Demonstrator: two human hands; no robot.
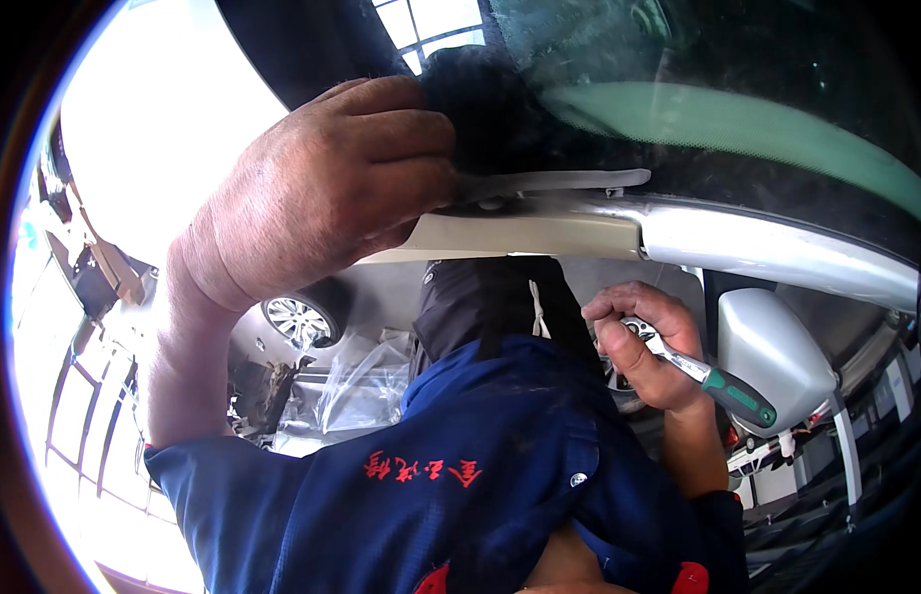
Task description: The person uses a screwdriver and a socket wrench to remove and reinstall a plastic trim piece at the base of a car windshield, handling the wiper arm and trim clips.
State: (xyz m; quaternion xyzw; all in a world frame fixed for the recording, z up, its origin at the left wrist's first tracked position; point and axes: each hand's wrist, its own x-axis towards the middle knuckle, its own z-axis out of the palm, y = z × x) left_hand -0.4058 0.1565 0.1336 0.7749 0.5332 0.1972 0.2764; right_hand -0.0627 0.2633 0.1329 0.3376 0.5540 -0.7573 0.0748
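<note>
My left hand (337, 183) reaches over the car's edge by the dark windshield (698, 59), its fingers curled downward. The fingertips are hidden, so what they grip cannot be made out. A thin grey strip (579, 180) with a small clip under its free end runs out from beside those fingers. Lower down on the right, my right hand (650, 342) is closed round the metal head of a ratchet wrench (739, 396). Its green and black handle points down to the right, toward the side mirror.
A silver side mirror (772, 351) stands just right of my right hand. Beneath the strip runs a pale body panel (520, 236), meeting a silver pillar (777, 247). A wheel (302, 319) and clear plastic sheeting (366, 381) lie beyond on the left, near the floor.
</note>
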